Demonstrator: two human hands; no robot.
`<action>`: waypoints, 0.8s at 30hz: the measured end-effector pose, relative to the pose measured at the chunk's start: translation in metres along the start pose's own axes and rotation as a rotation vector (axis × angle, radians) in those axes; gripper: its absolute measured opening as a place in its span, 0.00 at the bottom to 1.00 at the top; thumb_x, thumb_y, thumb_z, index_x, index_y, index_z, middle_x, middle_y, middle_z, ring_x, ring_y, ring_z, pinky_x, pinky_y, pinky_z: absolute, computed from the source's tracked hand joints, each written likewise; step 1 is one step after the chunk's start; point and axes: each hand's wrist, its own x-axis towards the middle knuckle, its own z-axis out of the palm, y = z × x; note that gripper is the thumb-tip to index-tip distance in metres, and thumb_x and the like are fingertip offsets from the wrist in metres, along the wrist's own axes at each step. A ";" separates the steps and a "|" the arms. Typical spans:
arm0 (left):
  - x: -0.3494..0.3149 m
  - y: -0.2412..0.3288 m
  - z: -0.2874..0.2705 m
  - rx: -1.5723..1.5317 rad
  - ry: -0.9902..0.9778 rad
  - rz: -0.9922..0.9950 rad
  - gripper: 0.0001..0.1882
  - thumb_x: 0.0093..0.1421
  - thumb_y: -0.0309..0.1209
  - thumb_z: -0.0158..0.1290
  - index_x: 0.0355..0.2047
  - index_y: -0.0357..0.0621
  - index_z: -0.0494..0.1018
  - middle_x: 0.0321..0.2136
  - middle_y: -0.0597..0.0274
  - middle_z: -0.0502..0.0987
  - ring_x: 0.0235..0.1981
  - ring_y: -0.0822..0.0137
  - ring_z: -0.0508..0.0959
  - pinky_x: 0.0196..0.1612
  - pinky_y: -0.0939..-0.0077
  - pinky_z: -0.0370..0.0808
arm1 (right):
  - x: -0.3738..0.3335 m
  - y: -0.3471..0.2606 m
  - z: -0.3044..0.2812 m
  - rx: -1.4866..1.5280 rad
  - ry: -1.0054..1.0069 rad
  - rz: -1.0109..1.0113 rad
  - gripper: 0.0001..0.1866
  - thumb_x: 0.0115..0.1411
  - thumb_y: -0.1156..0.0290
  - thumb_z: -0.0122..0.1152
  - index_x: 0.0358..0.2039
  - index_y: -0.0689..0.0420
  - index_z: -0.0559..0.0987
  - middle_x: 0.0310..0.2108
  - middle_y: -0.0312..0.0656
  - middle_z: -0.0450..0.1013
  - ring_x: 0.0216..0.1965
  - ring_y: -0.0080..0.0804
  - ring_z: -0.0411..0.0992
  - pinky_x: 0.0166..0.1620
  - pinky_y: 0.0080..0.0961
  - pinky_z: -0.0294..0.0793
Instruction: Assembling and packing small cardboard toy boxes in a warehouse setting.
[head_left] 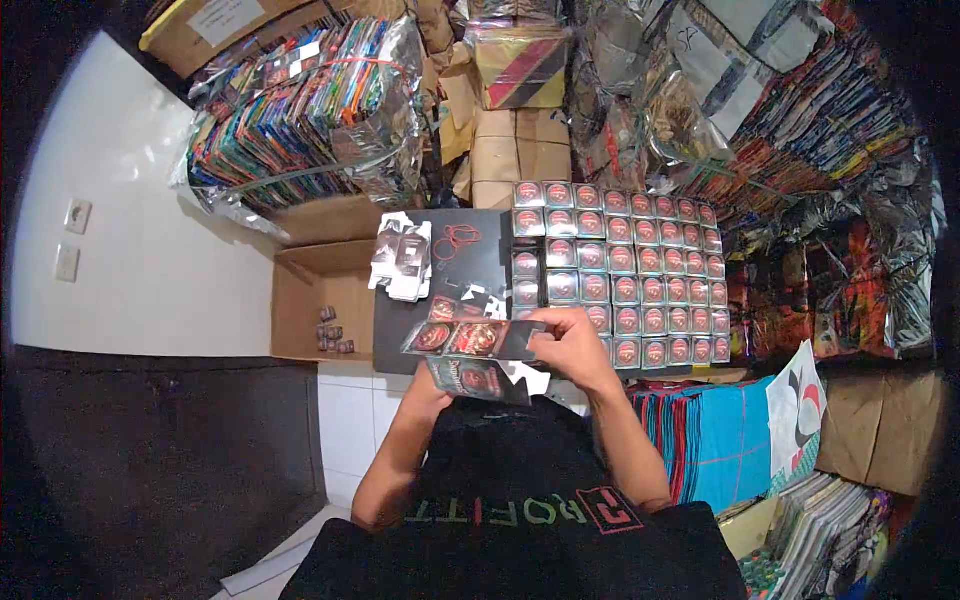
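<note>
Flat, unfolded printed cartons (476, 338), dark with red round emblems, are held in front of my body above the table's near edge. My right hand (568, 345) pinches the upper carton at its right end, thumb and fingers pressed together. Beneath it is another dark carton (470, 380) with a white flap, tilted toward me. My left hand (432, 388) supports this lower carton from the left; its fingers are hidden behind the cardboard. Just past the cartons, more flat pieces (470, 305) lie on the dark tabletop (482, 225).
Rows of small filled boxes (635, 280) cover the table's right side. White-and-dark flat cartons (402, 262) and red rubber bands (458, 240) lie at left. An open cardboard box (300, 320) holds several small items. Wrapped bundles (310, 110) and blue stacks (725, 440) surround the table.
</note>
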 end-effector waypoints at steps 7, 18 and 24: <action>-0.004 0.003 0.005 -0.166 -0.038 -0.021 0.20 0.68 0.30 0.58 0.59 0.38 0.73 0.51 0.54 0.82 0.48 0.64 0.84 0.50 0.67 0.84 | 0.003 0.006 -0.003 -0.005 -0.007 -0.004 0.08 0.62 0.77 0.65 0.41 0.64 0.86 0.28 0.27 0.76 0.29 0.11 0.70 0.32 0.16 0.70; 0.020 -0.008 -0.018 -0.260 0.100 -0.040 0.28 0.66 0.32 0.59 0.65 0.35 0.69 0.55 0.49 0.79 0.51 0.60 0.83 0.58 0.63 0.81 | -0.007 -0.008 -0.001 0.297 -0.024 0.122 0.14 0.68 0.71 0.65 0.52 0.60 0.81 0.38 0.36 0.81 0.38 0.21 0.78 0.41 0.18 0.77; -0.013 -0.077 -0.069 -0.691 -0.066 -0.162 0.29 0.63 0.29 0.64 0.63 0.43 0.69 0.56 0.58 0.77 0.53 0.65 0.79 0.59 0.65 0.78 | -0.004 -0.016 0.006 0.356 -0.046 0.102 0.17 0.65 0.74 0.68 0.53 0.58 0.78 0.37 0.35 0.81 0.35 0.19 0.77 0.40 0.19 0.77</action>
